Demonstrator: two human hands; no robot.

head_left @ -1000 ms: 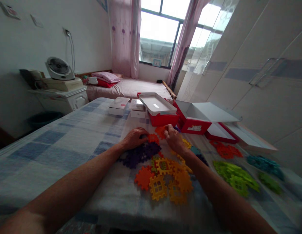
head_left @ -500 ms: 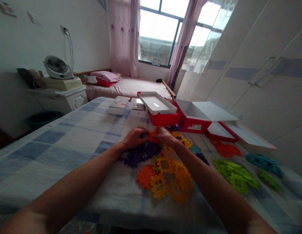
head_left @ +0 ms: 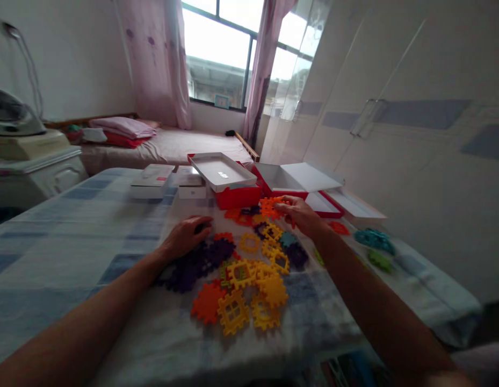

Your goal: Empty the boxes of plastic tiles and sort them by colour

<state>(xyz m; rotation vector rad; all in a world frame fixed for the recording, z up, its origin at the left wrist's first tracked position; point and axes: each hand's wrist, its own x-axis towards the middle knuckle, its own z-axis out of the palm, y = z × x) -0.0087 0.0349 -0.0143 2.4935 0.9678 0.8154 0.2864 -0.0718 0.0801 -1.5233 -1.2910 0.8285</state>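
Orange toothed plastic building pieces (head_left: 270,207) are pinched in my right hand (head_left: 301,215), raised above the table in front of the red boxes. My left hand (head_left: 182,236) rests at the far edge of the purple toothed pieces (head_left: 193,266), its fingers curled. Something dark shows between its thumb and fingers; I cannot tell whether it is a piece or shadow. Nearer to me lie yellow window-shaped pieces (head_left: 233,312) and an orange piece (head_left: 209,302). Between my hands are more yellow pieces (head_left: 249,243).
Behind the pieces stand a red box with a white lid (head_left: 223,172), an open red box (head_left: 279,180) and white boxes (head_left: 152,180). To the right lie teal pieces (head_left: 374,239) and green pieces (head_left: 380,259). A checked cloth (head_left: 92,236) covers the table.
My hands were together at the orange pieces; now they are apart. My right hand has carried orange pieces rightward, and my left stays by the purple pile. The view has turned right.
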